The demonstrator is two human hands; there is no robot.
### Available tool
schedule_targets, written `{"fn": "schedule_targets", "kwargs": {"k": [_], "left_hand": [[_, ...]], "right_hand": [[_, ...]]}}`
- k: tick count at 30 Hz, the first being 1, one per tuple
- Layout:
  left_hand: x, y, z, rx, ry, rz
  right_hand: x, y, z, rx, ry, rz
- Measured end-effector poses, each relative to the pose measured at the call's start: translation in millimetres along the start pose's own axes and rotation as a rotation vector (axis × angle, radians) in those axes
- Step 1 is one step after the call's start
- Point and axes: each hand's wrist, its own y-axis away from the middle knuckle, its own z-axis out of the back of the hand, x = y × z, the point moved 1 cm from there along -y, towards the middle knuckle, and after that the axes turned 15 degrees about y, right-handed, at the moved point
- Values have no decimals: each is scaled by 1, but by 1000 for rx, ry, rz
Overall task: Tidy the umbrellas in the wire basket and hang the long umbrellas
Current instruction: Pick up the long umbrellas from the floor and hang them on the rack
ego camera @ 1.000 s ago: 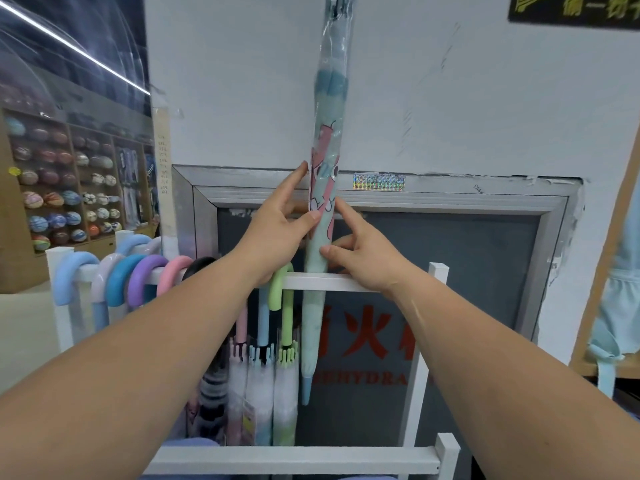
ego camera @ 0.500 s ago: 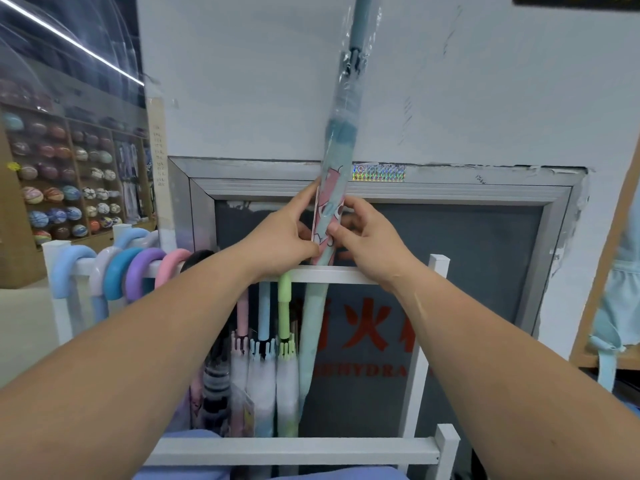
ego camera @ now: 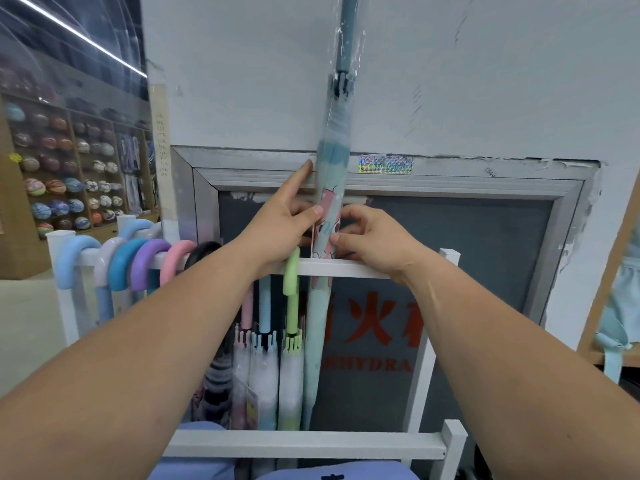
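Observation:
A long pale-blue umbrella point(ego camera: 328, 174) in a clear plastic sleeve, with a pink cartoon print, stands almost upright in front of the white rack's top rail point(ego camera: 356, 267); its handle end runs out of the top of the view. My left hand point(ego camera: 280, 223) holds it from the left, thumb on the front and forefinger stretched up along it. My right hand point(ego camera: 374, 240) pinches it from the right just above the rail. Several long umbrellas hang from the rail by curved handles point(ego camera: 138, 261), among them a green one point(ego camera: 291, 275) right beside the held umbrella.
The white rack's lower bar point(ego camera: 304, 443) crosses near my body. Behind the rack is a metal-framed dark panel point(ego camera: 450, 258) with red characters in a white wall. Shelves of balls point(ego camera: 65, 181) stand far left. A wooden shelf edge point(ego camera: 613, 271) is at the right.
The umbrella has slid downward behind the top rail, so more of its shaft and runner shows above. Both hands have shifted their hold on it; my left forefinger now points up.

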Motion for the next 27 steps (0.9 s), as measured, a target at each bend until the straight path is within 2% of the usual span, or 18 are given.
{"fn": "schedule_targets", "kwargs": {"k": [6, 9, 11, 15, 21, 24, 27], "left_hand": [[4, 1, 2, 125, -241, 75], [3, 3, 0, 149, -329, 74], [4, 3, 0, 108, -364, 65], [9, -4, 2, -115, -265, -49], [8, -4, 1, -61, -54, -68], [9, -3, 1, -51, -105, -50], [9, -2, 1, 19, -241, -23]], "right_hand": [[6, 5, 4, -198, -219, 24], [7, 5, 4, -175, -232, 39], [6, 5, 4, -130, -214, 40], [4, 3, 4, -27, -152, 38], [1, 0, 2, 76, -58, 21], [2, 1, 3, -11, -35, -11], [2, 2, 5, -119, -177, -7]]}}
